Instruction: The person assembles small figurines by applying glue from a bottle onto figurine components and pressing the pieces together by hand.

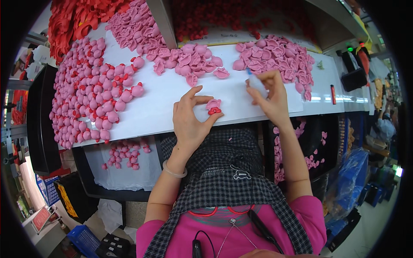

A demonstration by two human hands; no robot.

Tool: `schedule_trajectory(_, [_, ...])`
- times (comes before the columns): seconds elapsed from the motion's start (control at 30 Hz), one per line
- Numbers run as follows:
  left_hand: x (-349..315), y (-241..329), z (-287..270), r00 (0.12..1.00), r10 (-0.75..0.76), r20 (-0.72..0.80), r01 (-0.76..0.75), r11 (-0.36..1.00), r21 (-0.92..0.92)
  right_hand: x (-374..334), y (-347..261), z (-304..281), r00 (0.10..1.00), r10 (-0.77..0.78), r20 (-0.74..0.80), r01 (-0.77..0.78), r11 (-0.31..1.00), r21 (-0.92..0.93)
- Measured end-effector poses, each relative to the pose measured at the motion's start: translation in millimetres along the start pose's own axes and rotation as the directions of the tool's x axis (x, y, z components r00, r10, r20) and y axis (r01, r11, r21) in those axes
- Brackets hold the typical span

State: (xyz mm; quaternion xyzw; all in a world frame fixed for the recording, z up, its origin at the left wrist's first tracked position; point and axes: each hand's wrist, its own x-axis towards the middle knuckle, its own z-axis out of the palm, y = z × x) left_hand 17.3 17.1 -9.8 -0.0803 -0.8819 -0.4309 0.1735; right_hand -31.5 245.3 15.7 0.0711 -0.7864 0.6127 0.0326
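Note:
Between the thumb and fingers of my left hand (188, 114) is a small pink and red moulded piece (213, 105), its hollow pink cup above a red part. My right hand (272, 96) grips a small whitish squeeze bottle (257, 84) with a blue tip, held up to the right of the piece. Past my right hand lies a heap of hollow pink pieces (275, 58). Another heap of pink pieces (189, 60) spreads beyond my left hand. Many round pink pieces with red parts (92, 94) cover the left of the white table (159, 107).
Red pieces (75, 26) are piled at the far left, under a shelf more red ones (206, 21). Below the table edge, a lined tray (116, 176) holds pink-red pieces at left; a black tray (318, 146) holds pink ones at right. A red stick-like object (333, 94) lies far right.

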Motion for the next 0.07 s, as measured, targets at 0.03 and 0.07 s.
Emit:
schedule_trajectory(0.03, [-1.0, -0.7, 0.7, 1.0, 0.002, -0.004, -0.002, 1.0, -0.006, 7.7, -4.4, -5.3, 0.997, 0.039, 0.065, -0.035, 0.997, -0.069])
schedule_trajectory(0.07, [-1.2, -1.2, 2.1, 1.0, 0.005, -0.009, -0.005, 1.0, -0.012, 19.3, 2.9, -12.1, 0.985, -0.095, 0.144, 0.141, 0.925, -0.352])
